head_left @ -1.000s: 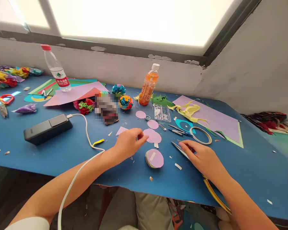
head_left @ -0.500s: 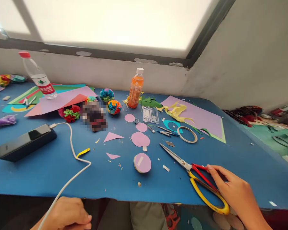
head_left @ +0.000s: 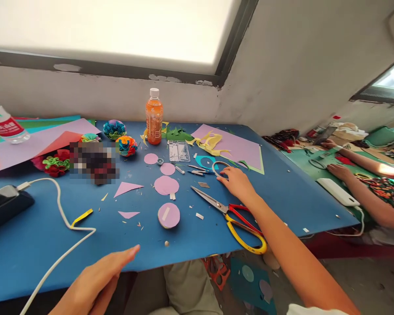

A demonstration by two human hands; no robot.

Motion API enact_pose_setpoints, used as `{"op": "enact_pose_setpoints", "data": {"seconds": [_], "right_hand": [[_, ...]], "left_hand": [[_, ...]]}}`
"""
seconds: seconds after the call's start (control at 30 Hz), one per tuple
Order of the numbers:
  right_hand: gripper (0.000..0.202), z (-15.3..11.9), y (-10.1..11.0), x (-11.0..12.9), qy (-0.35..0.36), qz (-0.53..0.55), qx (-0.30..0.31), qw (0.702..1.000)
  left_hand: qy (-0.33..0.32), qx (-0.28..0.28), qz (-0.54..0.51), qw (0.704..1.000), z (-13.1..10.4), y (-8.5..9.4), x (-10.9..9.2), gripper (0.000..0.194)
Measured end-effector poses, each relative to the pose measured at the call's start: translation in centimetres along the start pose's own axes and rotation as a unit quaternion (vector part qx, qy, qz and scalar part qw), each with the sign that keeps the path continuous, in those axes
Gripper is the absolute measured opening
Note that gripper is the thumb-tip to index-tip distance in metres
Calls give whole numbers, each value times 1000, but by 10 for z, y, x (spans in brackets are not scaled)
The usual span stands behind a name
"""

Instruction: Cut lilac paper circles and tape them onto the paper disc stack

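My right hand (head_left: 238, 180) reaches over the table past the scissors and closes its thumb and fingers on the right side of a roll of tape (head_left: 214, 165). Below that arm lie large scissors (head_left: 218, 205), blades parted, with one red and one yellow handle. My left hand (head_left: 100, 273) hovers at the table's front edge, fingers stretched out and nothing in it. In front of it is a round lilac-topped piece (head_left: 174, 215) with a pale strip across it. Several lilac paper circles (head_left: 164, 185) lie farther back.
An orange drink bottle (head_left: 154, 118) stands at the back, near crinkled paper flowers (head_left: 127, 145) and lilac sheets (head_left: 239, 142). A white cable (head_left: 61, 205) runs from a black power bank (head_left: 6, 205) at left. Another person's hands (head_left: 338, 170) are at a green table on the right.
My right hand has let go of the scissors' handle and moved forward and left to the tape roll. My left hand has risen and its fingers have straightened. The view has swung right.
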State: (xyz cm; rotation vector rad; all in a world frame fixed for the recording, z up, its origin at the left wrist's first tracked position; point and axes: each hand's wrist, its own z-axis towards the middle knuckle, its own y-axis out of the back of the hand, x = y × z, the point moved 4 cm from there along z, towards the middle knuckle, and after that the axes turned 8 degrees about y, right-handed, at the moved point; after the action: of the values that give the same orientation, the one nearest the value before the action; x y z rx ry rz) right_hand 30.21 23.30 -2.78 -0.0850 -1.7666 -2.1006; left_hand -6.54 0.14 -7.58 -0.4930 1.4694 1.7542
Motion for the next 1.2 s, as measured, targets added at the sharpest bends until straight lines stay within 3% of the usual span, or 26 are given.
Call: {"op": "enact_pose_setpoints", "data": {"seconds": [0.07,0.13,0.23,0.3,0.37,0.43,0.47,0.53,0.63,0.77,0.83,0.9,0.97,1.07,1.13,1.2], "right_hand": [[17,6,0,3,-9,17,-22,1000],[20,0,8,13,-11,50,-58,997],[27,-28,19,42,18,143,-75,987],[35,-53,21,71,54,241,-50,968],[39,-78,15,98,48,513,1,857],[38,-97,5,119,3,657,25,754],[36,-105,-1,126,-24,695,34,718],[33,-115,-14,134,-71,731,46,677],[36,-122,-33,138,-101,751,73,649],[41,-129,-52,145,-134,772,110,612],[45,-133,-57,151,-146,770,135,607],[52,-136,-57,154,-137,758,131,624],[44,-137,-54,155,-87,723,96,679],[25,-141,-45,157,32,614,54,786],[27,-146,-42,162,98,563,51,819],[23,-150,-40,168,141,544,43,826]], "left_hand": [[-74,61,2,995,27,-10,-30,60],[-115,68,-34,990,55,-14,-52,57],[-108,13,-87,990,93,-12,-70,43],[-50,-45,-114,991,112,-9,-75,40],[22,-36,-164,986,121,-11,-79,46],[70,37,-240,967,121,-18,-84,36],[89,76,-284,952,118,-22,-86,30],[128,116,-367,914,109,-27,-86,26],[186,83,-458,866,97,-32,-76,32],[219,56,-523,822,87,-38,-64,40],[226,60,-544,806,83,-40,-63,41],[229,66,-560,793,80,-40,-64,43],[229,69,-574,783,76,-37,-68,46],[241,60,-588,769,70,-34,-73,54],[252,53,-594,762,68,-33,-76,62],[250,51,-593,763,66,-32,-78,63]]}}
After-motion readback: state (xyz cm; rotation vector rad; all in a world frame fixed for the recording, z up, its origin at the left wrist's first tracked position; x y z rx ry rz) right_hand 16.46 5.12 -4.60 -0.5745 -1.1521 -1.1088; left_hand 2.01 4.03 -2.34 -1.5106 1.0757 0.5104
